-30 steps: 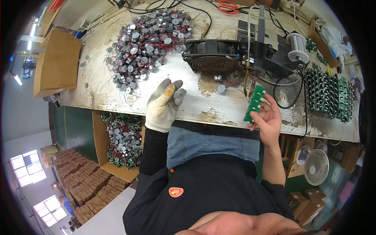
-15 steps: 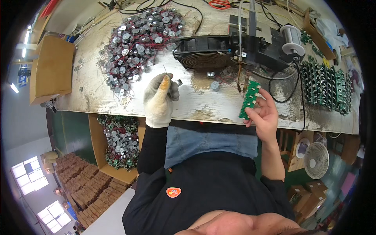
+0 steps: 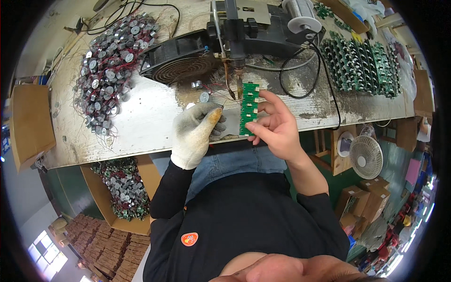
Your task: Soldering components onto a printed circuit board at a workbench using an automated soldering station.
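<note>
My left hand (image 3: 197, 127), in a white glove with a stained thumb, is closed in a pinch. A thin wire end shows at its fingertips. The small round metal part with wires, seen there a moment ago, is now mostly hidden by the glove. My bare right hand (image 3: 277, 124) grips a green circuit board strip (image 3: 249, 109) by its lower right edge, thumb on top and fingers behind. The strip stands nearly upright in view, its upper end beside the soldering iron tip (image 3: 239, 87). A copper-coloured feed tube (image 3: 229, 82) points down just left of the iron.
A heap of round metal parts with red wires (image 3: 105, 70) lies at the left. Behind my hands stand a black fan (image 3: 181, 66) and a solder spool (image 3: 300, 16). Rows of green boards (image 3: 361, 66) fill the right side. A carton of parts (image 3: 124, 188) sits below the table.
The view has shifted right. My hands have come closer together, and the circuit board strip has moved left to the soldering iron and turned more upright. My left hand is now near the board.
</note>
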### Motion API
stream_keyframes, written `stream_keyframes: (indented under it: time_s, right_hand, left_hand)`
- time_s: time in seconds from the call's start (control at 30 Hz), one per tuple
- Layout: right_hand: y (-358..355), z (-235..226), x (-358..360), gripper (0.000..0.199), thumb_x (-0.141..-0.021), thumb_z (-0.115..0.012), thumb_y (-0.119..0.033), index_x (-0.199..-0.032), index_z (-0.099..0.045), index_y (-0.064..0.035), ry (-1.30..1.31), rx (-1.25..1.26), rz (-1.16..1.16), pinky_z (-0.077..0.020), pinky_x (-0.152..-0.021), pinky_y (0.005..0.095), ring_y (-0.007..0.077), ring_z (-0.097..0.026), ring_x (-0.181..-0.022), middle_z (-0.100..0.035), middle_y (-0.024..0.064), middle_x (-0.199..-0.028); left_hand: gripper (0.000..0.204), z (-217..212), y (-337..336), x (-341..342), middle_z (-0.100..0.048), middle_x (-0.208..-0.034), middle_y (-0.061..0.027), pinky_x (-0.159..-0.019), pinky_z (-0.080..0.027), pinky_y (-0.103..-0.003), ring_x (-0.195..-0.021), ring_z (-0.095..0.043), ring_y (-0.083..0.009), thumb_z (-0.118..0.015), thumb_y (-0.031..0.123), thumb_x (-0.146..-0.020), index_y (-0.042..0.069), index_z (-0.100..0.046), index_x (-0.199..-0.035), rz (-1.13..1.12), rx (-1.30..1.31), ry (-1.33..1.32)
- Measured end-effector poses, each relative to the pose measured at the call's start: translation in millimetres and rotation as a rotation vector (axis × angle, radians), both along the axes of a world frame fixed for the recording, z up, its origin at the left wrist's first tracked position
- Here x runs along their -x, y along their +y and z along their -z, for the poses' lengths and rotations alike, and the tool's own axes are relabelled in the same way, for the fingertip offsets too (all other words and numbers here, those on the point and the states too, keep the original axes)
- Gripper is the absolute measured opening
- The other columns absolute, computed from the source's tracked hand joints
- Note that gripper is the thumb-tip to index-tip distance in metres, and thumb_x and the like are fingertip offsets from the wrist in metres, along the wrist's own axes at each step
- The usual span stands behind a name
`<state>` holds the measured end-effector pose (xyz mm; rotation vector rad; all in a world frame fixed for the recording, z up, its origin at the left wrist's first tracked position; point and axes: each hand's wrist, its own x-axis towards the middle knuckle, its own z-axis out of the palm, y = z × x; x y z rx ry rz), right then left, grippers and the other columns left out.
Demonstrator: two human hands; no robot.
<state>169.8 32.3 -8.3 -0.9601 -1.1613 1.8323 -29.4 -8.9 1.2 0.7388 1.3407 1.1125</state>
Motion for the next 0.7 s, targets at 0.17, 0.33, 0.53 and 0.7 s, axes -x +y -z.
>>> stream_keyframes:
  time_s: [0.17,0.33,0.53,0.7]
  right_hand:
    - [2,-1,-1,0.065,-0.082,-0.061,0.010,-0.139,-0.031,-0.0009,0.001,0.012,-0.027,-0.0515,-0.051,0.0219,0.0140,-0.063,-0.066,-0.057,0.0153,-0.109]
    - [3,1,0,0.064,-0.082,-0.062,0.008,-0.138,-0.032,-0.0020,0.014,0.021,-0.036,-0.0513,-0.052,0.0219,0.0132,-0.063,-0.066,-0.056,0.0137,-0.106]
    - [4,3,1,0.064,-0.082,-0.062,0.008,-0.138,-0.032,-0.0020,0.045,0.017,-0.036,-0.0512,-0.052,0.0218,0.0131,-0.063,-0.066,-0.056,0.0140,-0.107]
    - [4,2,1,0.066,-0.081,-0.061,0.010,-0.139,-0.031,-0.0007,0.043,0.014,-0.029,-0.0510,-0.051,0.0217,0.0135,-0.063,-0.065,-0.057,0.0159,-0.108]
  left_hand:
    - [0.027,4,5,-10,-0.064,-0.086,-0.0073,-0.066,-0.049,-0.023,-0.073,-0.060,-0.0104,-0.059,0.020,-0.093,-0.005,-0.060,-0.102,0.052,-0.027,0.016]
    - [0.027,3,6,-16,-0.063,-0.086,-0.0050,-0.066,-0.047,-0.023,-0.073,-0.058,-0.0091,-0.058,0.020,-0.093,-0.005,-0.059,-0.104,0.027,0.086,-0.108]
    - [0.022,1,9,-14,-0.062,-0.084,-0.0044,-0.065,-0.046,-0.022,-0.075,-0.056,-0.0072,-0.059,0.016,-0.090,-0.005,-0.063,-0.096,0.095,0.084,0.061]
    - [0.022,0,8,-16,-0.063,-0.083,-0.0049,-0.065,-0.045,-0.022,-0.074,-0.055,-0.0074,-0.060,0.017,-0.089,-0.004,-0.064,-0.093,0.086,0.000,0.134]
